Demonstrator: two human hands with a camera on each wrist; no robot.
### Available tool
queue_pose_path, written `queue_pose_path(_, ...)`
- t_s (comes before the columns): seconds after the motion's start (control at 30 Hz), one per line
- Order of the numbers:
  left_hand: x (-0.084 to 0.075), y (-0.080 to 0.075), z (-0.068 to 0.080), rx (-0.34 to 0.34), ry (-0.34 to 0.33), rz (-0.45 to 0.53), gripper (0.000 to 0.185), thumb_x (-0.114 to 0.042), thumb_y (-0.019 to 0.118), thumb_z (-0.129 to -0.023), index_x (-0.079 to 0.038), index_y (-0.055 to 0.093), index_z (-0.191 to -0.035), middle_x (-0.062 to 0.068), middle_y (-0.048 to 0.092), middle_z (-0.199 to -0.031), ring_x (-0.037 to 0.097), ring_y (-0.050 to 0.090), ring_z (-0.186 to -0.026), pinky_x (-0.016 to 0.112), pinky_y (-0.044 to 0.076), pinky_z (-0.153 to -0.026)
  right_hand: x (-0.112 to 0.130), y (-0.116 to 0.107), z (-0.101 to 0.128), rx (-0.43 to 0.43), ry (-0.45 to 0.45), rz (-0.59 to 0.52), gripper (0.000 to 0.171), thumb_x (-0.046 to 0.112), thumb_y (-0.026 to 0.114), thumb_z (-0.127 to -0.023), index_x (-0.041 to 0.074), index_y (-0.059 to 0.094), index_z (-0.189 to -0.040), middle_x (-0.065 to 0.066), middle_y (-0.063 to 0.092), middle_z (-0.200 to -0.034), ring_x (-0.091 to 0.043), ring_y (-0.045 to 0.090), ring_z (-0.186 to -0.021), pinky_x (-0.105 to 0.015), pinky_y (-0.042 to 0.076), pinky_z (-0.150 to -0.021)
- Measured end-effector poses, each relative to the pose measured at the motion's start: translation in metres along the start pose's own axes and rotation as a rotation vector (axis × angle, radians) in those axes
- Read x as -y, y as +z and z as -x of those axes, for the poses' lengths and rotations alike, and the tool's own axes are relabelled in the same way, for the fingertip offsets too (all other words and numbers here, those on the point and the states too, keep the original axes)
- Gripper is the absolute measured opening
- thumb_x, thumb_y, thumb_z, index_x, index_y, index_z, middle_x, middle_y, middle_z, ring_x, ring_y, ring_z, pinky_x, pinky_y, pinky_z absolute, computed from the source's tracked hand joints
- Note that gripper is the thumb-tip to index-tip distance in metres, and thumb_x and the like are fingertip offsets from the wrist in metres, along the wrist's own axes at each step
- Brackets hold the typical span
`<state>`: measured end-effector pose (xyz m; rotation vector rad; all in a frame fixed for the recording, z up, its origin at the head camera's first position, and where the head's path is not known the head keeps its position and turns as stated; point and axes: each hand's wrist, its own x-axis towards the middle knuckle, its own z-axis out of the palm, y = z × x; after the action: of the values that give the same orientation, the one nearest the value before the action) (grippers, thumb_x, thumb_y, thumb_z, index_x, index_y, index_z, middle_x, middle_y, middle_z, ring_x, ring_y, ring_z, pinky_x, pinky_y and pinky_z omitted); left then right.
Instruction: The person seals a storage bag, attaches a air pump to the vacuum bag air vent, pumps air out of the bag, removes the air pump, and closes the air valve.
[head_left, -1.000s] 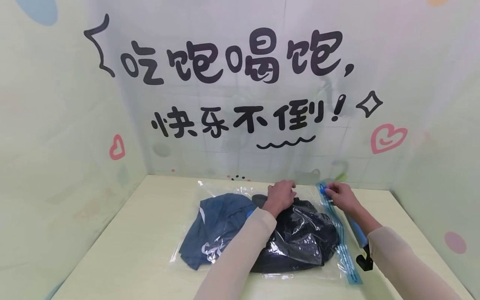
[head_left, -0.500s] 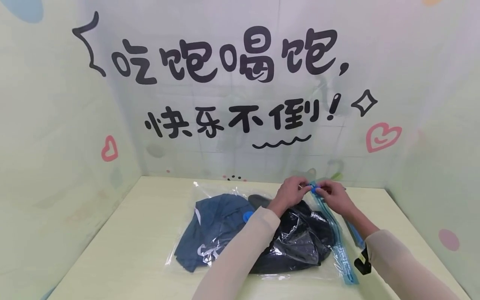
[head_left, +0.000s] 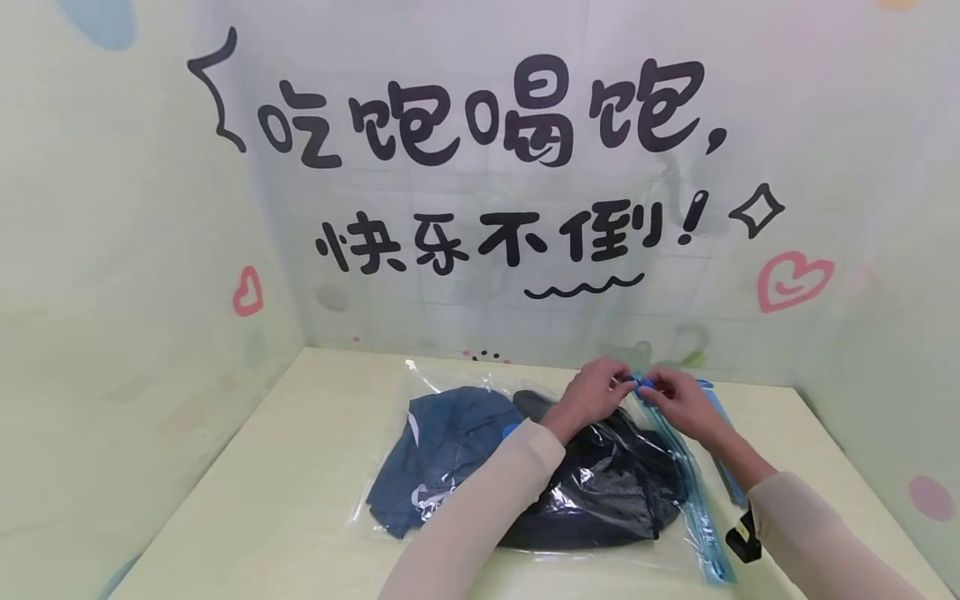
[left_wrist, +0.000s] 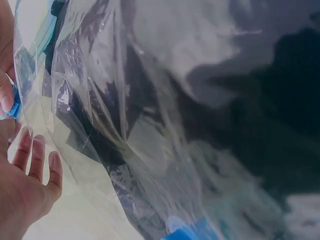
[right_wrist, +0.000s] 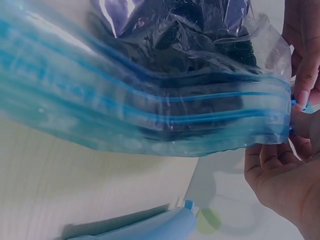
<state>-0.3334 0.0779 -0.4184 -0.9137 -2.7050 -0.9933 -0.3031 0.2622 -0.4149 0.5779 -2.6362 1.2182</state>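
Left hand [head_left: 592, 392] and right hand [head_left: 678, 400] pinch the slider clip [head_left: 635, 384].

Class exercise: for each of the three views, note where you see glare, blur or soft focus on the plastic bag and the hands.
Head view: even light, white glare streaks on the plastic bag. Left wrist view: bag close and blurred, left hand fairly sharp. Right wrist view: blue zip strip smeared at left, right hand dim.
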Motion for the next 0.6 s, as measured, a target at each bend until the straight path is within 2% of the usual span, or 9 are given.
queue_pose_path(0.17,-0.003,-0.001,0.001,-0.002,0.009,-0.076,0.016,-0.026,0.061,-0.105,-0.014,0.065,-0.095,-0.003,0.064,-0.100,0.008,0.060,-0.090,0.019,0.046,-0.075,0.000,0.001,0.002,0.000,0.012,-0.001,0.011,0.006,0.063,-0.101,-0.004,0.068,-0.102,-0.009,0.064,-0.088,-0.021,0.054,-0.074,-0.029,0.046,-0.063)
queue_pose_path(0.27,-0.005,-0.002,0.002,-0.014,-0.005,-0.087,0.017,-0.026,0.062,-0.104,-0.016,0.063,-0.091,-0.005,0.063,-0.095,0.007,0.056,-0.083,0.020,0.044,-0.069,0.002,0.001,0.003,0.004,0.021,-0.007,0.014,0.009,0.062,-0.103,-0.003,0.069,-0.105,-0.009,0.065,-0.089,-0.022,0.054,-0.075,-0.029,0.047,-0.065)
queue_pose_path(0.47,-0.012,-0.008,0.002,-0.058,-0.088,0.022,0.020,-0.025,0.068,-0.100,-0.018,0.062,-0.081,-0.011,0.060,-0.082,0.005,0.053,-0.071,0.022,0.042,-0.058,0.005,-0.004,0.004,0.013,-0.046,-0.020,0.011,0.005,0.062,-0.102,-0.003,0.069,-0.098,-0.005,0.061,-0.080,-0.015,0.049,-0.065,-0.028,0.043,-0.058)
queue_pose_path(0.6,-0.017,-0.015,-0.003,-0.105,-0.135,0.107,0.023,-0.023,0.071,-0.097,-0.018,0.063,-0.076,-0.012,0.058,-0.076,0.006,0.054,-0.070,0.024,0.041,-0.057,0.007,-0.013,0.007,0.037,-0.093,-0.055,0.010,0.000,0.063,-0.100,-0.001,0.067,-0.091,-0.004,0.058,-0.076,-0.012,0.047,-0.061,-0.029,0.042,-0.056)
